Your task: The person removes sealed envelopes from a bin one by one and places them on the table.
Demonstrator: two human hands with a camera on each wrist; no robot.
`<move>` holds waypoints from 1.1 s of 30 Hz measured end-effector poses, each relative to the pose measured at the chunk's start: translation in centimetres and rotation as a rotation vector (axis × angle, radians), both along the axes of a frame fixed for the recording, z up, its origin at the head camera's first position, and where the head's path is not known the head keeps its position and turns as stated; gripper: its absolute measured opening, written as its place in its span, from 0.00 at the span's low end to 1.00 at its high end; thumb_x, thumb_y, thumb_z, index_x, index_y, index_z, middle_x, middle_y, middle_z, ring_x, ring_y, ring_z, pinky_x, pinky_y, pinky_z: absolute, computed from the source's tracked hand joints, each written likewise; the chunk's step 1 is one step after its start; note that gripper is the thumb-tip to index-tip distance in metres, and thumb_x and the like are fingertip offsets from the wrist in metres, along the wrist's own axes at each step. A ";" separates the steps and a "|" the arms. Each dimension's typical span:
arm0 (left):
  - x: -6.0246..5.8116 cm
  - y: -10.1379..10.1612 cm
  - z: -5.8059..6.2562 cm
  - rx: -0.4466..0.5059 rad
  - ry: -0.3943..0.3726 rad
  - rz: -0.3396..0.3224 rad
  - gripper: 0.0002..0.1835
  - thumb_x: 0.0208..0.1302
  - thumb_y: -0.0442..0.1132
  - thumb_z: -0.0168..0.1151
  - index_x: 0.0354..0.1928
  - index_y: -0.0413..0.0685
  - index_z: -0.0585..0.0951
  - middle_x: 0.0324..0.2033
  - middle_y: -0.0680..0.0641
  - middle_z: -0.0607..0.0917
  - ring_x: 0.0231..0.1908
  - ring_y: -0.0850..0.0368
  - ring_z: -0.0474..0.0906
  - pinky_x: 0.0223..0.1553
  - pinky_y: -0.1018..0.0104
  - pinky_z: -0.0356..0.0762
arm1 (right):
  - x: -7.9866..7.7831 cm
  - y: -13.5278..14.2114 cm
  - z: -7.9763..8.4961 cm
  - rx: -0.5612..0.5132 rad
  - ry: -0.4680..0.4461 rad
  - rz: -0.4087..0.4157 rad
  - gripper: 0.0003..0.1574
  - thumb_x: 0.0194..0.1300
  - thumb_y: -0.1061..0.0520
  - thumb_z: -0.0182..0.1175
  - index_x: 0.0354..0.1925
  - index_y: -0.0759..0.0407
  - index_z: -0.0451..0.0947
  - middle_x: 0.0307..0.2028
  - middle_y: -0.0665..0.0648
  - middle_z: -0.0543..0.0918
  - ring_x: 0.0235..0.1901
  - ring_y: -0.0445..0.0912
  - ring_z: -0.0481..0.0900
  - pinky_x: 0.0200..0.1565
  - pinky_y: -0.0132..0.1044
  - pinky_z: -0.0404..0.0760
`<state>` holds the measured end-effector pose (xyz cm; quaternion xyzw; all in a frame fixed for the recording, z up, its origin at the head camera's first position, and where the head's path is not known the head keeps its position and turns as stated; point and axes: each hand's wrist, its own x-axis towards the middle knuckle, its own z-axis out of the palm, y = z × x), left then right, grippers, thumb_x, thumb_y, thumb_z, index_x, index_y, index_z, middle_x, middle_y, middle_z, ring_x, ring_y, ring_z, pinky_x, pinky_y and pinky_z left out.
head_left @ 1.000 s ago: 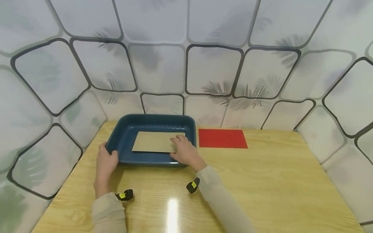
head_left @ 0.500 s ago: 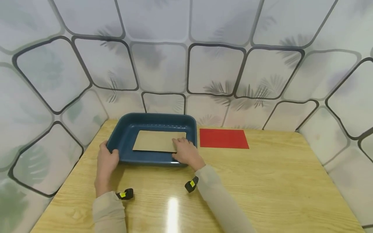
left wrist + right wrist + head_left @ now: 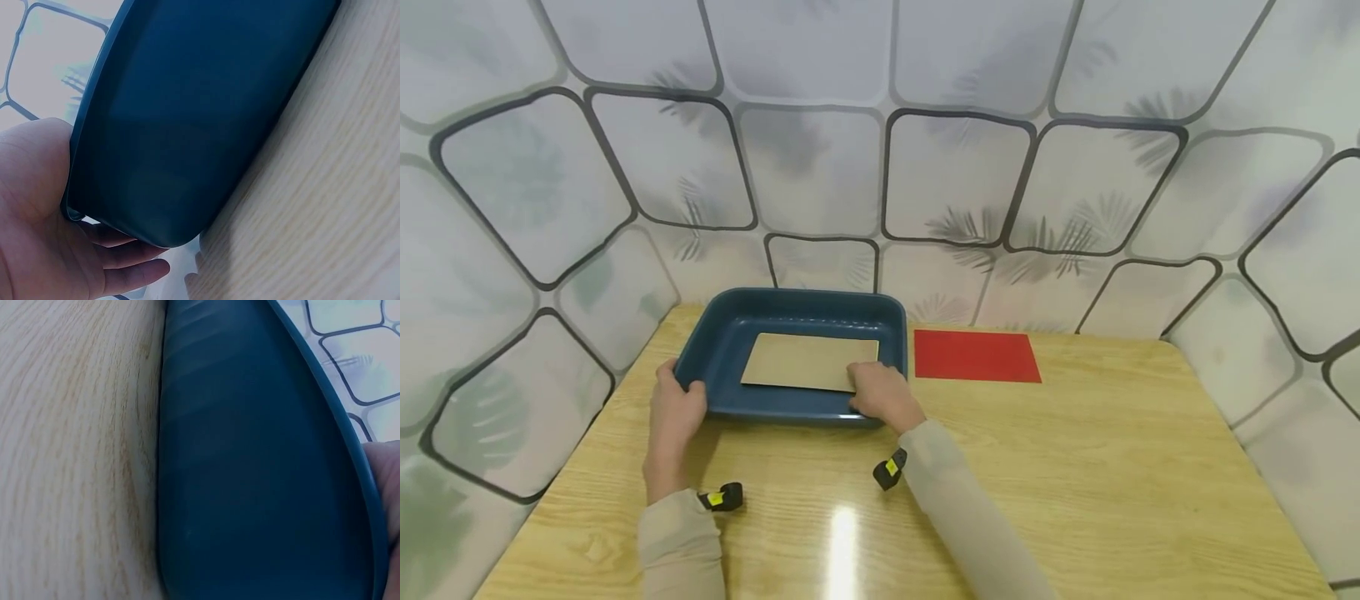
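A deep blue rectangular tray [image 3: 790, 407] stands on the wooden table, with a flat beige rectangular card [image 3: 797, 360] inside it. My left hand [image 3: 676, 410] holds the tray's front left corner, thumb over the rim; in the left wrist view its fingers [image 3: 134, 275] reach round the outside of the wall. Reaching over the front rim, my right hand [image 3: 883, 393] grips the card's right end, its fingers curled and thumb low at the near edge. In the right wrist view the tray wall hides most of that hand [image 3: 389, 481].
A flat red sheet [image 3: 976, 356] lies on the table [image 3: 1075, 467] just right of the tray. Behind the tray rises a patterned wall covering [image 3: 955, 175], which also runs along both sides. A black wrist camera [image 3: 722, 497] sits at each cuff.
The right hand's fingers, stretched over the card's top before, are now curled in at its right end. The left hand keeps its hold on the tray corner.
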<state>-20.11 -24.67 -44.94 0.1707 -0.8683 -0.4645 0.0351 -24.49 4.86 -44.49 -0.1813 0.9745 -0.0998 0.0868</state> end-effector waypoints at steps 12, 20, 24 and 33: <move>0.2 -0.3 -0.4 0.010 -0.003 0.004 0.36 0.71 0.37 0.38 0.76 0.34 0.42 0.71 0.22 0.53 0.70 0.27 0.54 0.67 0.34 0.55 | 0.1 -0.4 0.1 0.025 0.063 0.001 0.10 0.59 0.66 0.62 0.28 0.53 0.74 0.24 0.50 0.78 0.28 0.45 0.75 0.35 0.43 0.78; 0.1 -0.2 -0.3 0.010 -0.003 -0.001 0.36 0.71 0.37 0.37 0.77 0.34 0.42 0.71 0.22 0.53 0.69 0.27 0.54 0.67 0.34 0.55 | -0.3 -0.6 -0.5 0.071 0.120 0.000 0.05 0.60 0.63 0.64 0.34 0.55 0.79 0.33 0.53 0.82 0.41 0.52 0.81 0.47 0.48 0.80; 0.1 -0.1 -0.2 0.006 -0.005 -0.002 0.36 0.71 0.37 0.37 0.77 0.34 0.42 0.71 0.22 0.54 0.69 0.27 0.54 0.66 0.34 0.55 | -0.1 -0.6 -0.4 0.095 0.109 -0.006 0.12 0.62 0.61 0.64 0.45 0.56 0.81 0.44 0.57 0.78 0.50 0.54 0.74 0.54 0.49 0.76; 0.2 0.0 -0.1 -0.016 0.024 -0.012 0.35 0.71 0.36 0.37 0.76 0.33 0.43 0.70 0.22 0.56 0.68 0.26 0.57 0.65 0.34 0.58 | 0.1 -0.6 -0.4 0.175 0.098 0.009 0.14 0.67 0.60 0.58 0.50 0.56 0.80 0.48 0.59 0.81 0.52 0.55 0.76 0.51 0.49 0.76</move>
